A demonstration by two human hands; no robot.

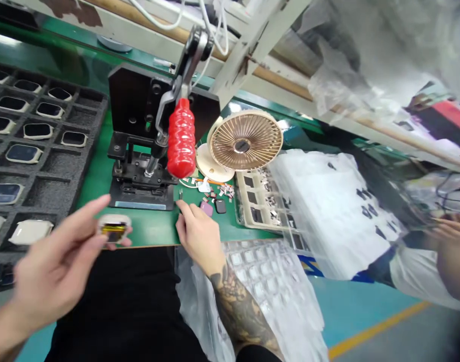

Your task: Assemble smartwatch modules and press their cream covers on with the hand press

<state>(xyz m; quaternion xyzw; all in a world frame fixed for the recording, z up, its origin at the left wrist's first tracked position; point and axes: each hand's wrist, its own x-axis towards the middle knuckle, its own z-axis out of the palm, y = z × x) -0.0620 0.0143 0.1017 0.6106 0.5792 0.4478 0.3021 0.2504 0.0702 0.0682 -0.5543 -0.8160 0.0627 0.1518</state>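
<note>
The left hand (54, 266) is half open and holds a small cream-coloured case (114, 227) between the thumb and the fingertips. An amber part shows inside it. The hand keeps the case lifted just above the near edge of the green desk (150, 229), in front of the black press fixture (143, 166), so its open side faces the person.

The right hand (197, 235) rests on the desk with the fingers bent down. Its fingertips touch the surface near a thin metal tool (181, 194); I cannot tell if it grips the tool. Just beside it lie a pink piece (206, 207) and a dark piece (220, 205), close enough to pick up.

The press has a red handle (181, 138) that hangs over its base. To the left, a dark foam tray (60, 166) keeps similar cases apart, each in its own pocket. A small fan (245, 141) stands behind the loose parts, and a beige parts tray (242, 201) is right of them. Another person's hand (450, 236) shows at the right border.
</note>
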